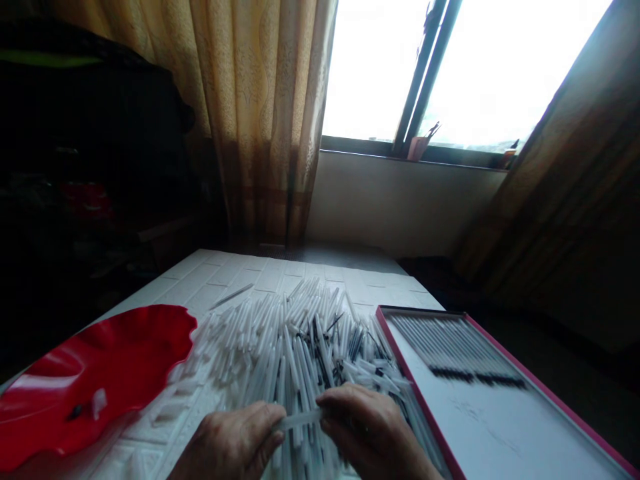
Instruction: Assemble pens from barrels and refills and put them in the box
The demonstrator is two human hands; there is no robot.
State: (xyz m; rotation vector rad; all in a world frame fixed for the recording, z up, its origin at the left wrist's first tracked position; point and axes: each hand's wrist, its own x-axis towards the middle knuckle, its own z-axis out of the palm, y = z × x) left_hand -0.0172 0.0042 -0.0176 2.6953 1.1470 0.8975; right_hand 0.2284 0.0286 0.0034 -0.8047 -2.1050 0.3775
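Observation:
Low in the view, a translucent whitish pen barrel [303,419] is stretched level between my two hands. My left hand [233,437] pinches its left end between thumb and fingers. The right end is in the closed fingers of my right hand [367,427], which cover that end. Right beneath and beyond them spreads a heap of loose pen parts [270,333], mostly pale clear tubes, with dark thin pieces [320,340] among them. To the right, a shallow red-edged box [413,387] holds a row of pens [455,347] with black ends.
A red wavy-rimmed dish [145,333] stands at the left, with a small white piece [99,403] and a black piece [76,411] inside. A single dark rod [231,296] lies behind the heap on the white brick-patterned tabletop [210,270]. Curtains [260,100] and a window are beyond.

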